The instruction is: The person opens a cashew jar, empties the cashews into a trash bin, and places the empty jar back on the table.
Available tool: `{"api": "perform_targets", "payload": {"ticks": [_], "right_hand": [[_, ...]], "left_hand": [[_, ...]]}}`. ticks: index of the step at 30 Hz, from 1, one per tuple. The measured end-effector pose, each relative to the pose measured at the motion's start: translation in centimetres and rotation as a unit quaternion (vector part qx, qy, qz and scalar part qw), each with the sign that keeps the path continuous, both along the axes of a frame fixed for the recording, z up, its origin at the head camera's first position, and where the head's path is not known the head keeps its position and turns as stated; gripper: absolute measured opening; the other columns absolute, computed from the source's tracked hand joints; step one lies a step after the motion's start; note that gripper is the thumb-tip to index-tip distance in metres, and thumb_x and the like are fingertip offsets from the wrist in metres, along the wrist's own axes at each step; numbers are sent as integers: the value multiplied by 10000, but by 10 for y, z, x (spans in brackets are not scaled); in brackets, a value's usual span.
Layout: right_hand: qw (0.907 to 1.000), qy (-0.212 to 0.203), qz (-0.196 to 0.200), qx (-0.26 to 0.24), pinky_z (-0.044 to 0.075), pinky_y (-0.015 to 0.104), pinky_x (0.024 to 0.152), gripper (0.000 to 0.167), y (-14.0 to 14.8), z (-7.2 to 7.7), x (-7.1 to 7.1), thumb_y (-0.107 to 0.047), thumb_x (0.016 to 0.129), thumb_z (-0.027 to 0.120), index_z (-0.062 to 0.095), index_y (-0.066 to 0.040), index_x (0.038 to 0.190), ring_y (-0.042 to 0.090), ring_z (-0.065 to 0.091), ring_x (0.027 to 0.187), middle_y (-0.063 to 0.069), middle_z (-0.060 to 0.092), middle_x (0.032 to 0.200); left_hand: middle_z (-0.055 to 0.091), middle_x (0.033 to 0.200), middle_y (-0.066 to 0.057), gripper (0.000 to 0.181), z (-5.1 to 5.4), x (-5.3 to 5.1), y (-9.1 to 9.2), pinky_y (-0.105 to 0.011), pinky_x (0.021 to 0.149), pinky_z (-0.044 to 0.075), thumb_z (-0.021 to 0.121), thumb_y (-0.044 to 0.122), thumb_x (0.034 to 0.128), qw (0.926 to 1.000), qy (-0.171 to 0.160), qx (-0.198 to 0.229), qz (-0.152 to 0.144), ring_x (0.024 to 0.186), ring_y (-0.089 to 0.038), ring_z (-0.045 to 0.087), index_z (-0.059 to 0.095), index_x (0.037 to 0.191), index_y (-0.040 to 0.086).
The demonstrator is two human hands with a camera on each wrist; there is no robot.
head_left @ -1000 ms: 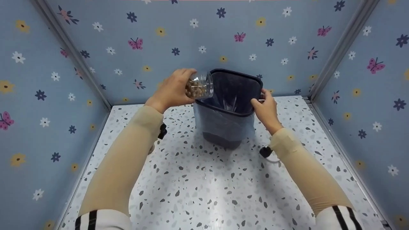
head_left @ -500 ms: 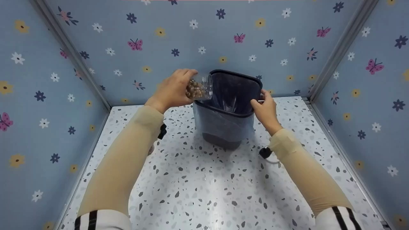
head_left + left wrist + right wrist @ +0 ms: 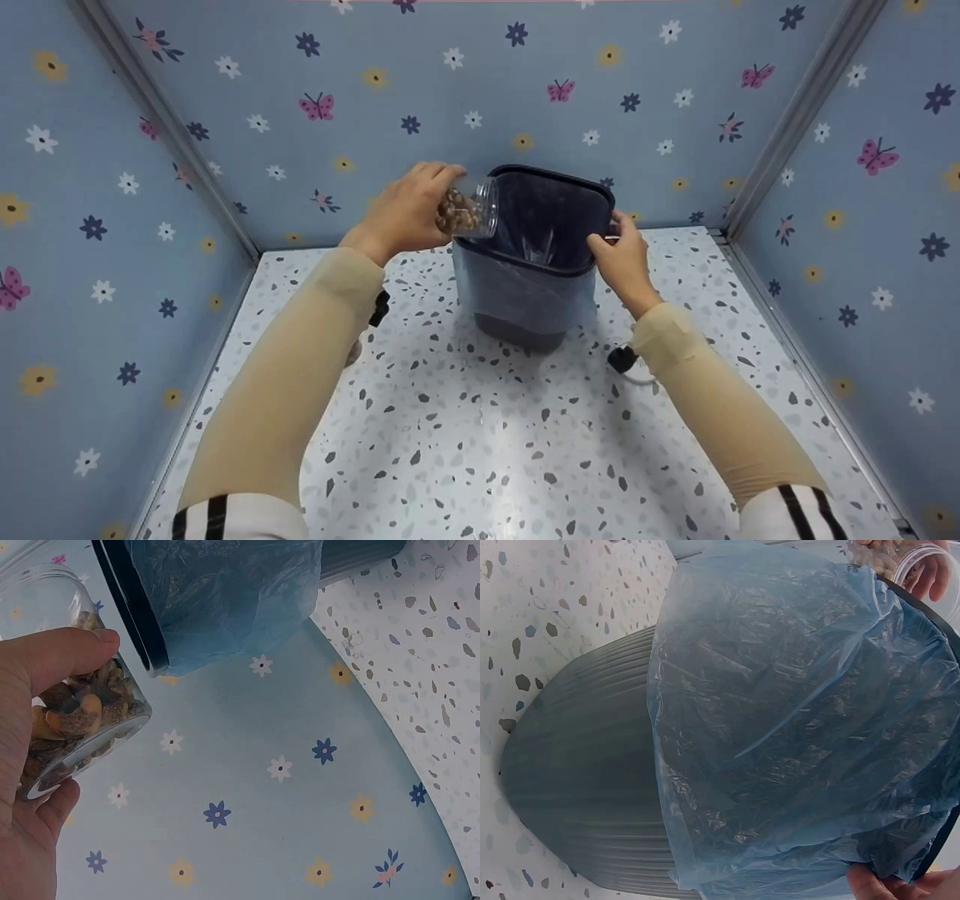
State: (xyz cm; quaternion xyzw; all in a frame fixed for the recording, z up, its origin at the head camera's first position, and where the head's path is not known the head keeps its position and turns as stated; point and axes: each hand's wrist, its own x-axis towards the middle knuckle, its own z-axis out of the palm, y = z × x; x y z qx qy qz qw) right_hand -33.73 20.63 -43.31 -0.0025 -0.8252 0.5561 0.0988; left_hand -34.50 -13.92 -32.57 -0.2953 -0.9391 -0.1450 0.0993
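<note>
My left hand (image 3: 409,210) grips a clear jar (image 3: 466,210) lying on its side, its mouth over the left rim of a dark bin (image 3: 517,300). Brown, nut-like pieces (image 3: 82,712) fill the lower part of the jar in the left wrist view. A thin blue bag (image 3: 780,712) lines the bin and hangs over its outside. My right hand (image 3: 626,259) pinches the bin's right rim, thumb on the near side and fingers behind. The bin's floor is hidden.
Blue patterned walls (image 3: 420,90) stand behind and on both sides of the speckled tabletop (image 3: 480,450). A small round object (image 3: 353,352) is partly hidden behind my left forearm.
The jar's mouth has dipped slightly, and the pieces have shifted a little inside it. Both hands keep their holds, and the bin stays in place.
</note>
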Motion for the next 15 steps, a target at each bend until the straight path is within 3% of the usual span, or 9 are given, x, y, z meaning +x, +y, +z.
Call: {"api": "perform_targets", "payload": {"ticks": [15], "right_hand": [[10000, -50, 55, -35, 559, 502, 1083, 729, 0, 0, 0, -187, 1015, 546, 318, 4, 1681, 366, 638, 1329, 266, 564, 1550]], "left_hand": [[541, 1601, -135, 888, 4, -1, 5, -554, 1213, 489, 826, 19, 799, 9997, 29, -205, -142, 1513, -356, 469, 474, 1611, 90]]}}
